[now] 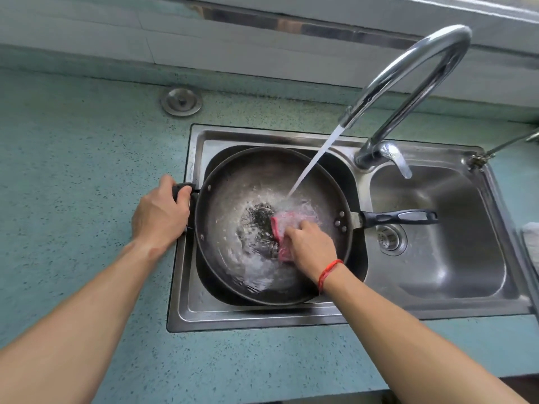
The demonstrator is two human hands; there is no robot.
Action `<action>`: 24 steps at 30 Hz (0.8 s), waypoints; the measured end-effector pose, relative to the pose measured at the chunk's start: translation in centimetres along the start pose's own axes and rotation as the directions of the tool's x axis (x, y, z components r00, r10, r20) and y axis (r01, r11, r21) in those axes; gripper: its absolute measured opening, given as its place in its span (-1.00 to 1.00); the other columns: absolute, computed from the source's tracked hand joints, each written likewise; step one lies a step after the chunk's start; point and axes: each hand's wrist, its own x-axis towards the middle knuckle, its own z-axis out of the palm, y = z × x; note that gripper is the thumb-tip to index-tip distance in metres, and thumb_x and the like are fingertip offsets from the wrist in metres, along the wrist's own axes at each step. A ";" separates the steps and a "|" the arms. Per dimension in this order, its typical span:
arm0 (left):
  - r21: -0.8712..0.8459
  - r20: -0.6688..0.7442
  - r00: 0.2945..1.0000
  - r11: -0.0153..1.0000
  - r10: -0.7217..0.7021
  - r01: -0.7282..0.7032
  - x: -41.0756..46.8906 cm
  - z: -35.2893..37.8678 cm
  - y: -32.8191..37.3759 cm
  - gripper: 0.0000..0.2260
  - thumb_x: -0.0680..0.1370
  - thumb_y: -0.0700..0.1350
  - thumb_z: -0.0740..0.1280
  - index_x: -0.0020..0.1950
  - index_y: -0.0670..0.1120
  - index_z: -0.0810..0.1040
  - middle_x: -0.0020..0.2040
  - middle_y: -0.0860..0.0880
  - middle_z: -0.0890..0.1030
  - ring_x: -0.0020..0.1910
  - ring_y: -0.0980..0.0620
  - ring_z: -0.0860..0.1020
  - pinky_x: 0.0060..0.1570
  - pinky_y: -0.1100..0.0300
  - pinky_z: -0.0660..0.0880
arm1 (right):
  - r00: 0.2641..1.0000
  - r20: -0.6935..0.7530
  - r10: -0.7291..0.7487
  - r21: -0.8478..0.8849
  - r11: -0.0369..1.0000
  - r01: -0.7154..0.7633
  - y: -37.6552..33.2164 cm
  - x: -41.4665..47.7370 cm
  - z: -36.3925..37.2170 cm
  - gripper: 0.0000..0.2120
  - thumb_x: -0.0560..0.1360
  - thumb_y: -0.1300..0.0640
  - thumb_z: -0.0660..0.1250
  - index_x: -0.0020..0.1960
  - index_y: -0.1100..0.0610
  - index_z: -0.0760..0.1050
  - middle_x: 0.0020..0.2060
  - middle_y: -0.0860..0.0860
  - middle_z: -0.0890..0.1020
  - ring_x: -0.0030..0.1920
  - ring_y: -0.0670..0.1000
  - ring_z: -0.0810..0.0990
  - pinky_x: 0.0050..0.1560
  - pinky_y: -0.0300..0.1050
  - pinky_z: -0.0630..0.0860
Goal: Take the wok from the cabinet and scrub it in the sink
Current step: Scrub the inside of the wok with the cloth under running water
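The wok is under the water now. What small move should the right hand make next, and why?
Probably slide the pink cloth left, across the dark round metal wok. The right hand holds it beside a black speckled patch, the left hand grips the short side handle, water runs.

Wok point(233, 182): dark grey, black handles. Cloth point(278, 228): pink. Countertop point(87, 135): speckled teal. Sink point(437, 228), faucet point(414, 83): silver steel. Wrist string point(328, 272): red.

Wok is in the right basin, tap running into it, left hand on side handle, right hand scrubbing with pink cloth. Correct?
No. Head view shows the wok in the left basin, not the right. Rest holds: tap runs into it, left hand grips side handle, right hand scrubs with the cloth.
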 end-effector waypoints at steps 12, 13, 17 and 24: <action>0.008 0.004 1.000 1.000 -0.011 0.011 -0.1 -0.1 0.2 -0.75 0.67 0.07 0.13 -0.04 -0.09 0.35 -0.31 -0.07 0.50 -0.35 -0.06 0.47 -0.40 0.12 0.38 | 0.897 -0.427 0.116 0.041 0.993 -0.109 2.7 -0.1 -6.8 -0.71 0.43 0.06 0.31 0.07 0.18 0.58 -0.03 0.20 0.58 -0.02 0.24 0.54 -0.03 0.06 0.44; 0.009 0.003 1.000 1.000 -0.012 0.012 -0.1 -0.2 0.2 -0.75 0.67 0.07 0.13 -0.04 -0.09 0.35 -0.31 -0.07 0.50 -0.35 -0.06 0.47 -0.40 0.11 0.37 | 0.875 -0.460 0.150 0.038 0.988 -0.149 3.5 0.0 -7.6 -0.63 0.41 0.04 0.33 0.15 0.20 0.55 0.07 0.24 0.56 0.08 0.26 0.52 0.07 0.10 0.44; 0.000 0.002 1.000 1.000 -0.015 0.015 0.0 -0.2 0.2 -0.75 0.67 0.08 0.14 -0.04 -0.09 0.36 -0.31 -0.05 0.49 -0.32 -0.08 0.47 -0.36 0.08 0.38 | 0.864 -0.410 0.293 -0.036 0.941 -0.336 6.6 1.0 -9.8 -0.27 0.39 -0.04 0.34 0.43 0.32 0.27 0.40 0.35 0.30 0.43 0.31 0.25 0.44 0.15 0.21; 0.005 -0.012 1.000 1.000 -0.020 0.020 -0.1 -0.1 0.2 -0.75 0.67 0.07 0.15 -0.03 -0.10 0.37 -0.33 -0.02 0.47 -0.37 0.03 0.40 -0.40 0.12 0.28 | 0.868 -0.208 0.451 0.048 0.891 -0.452 9.1 1.3 -10.3 -0.14 0.46 0.02 0.30 0.53 0.40 -0.06 0.52 0.34 0.03 0.54 0.27 -0.02 0.53 0.12 0.01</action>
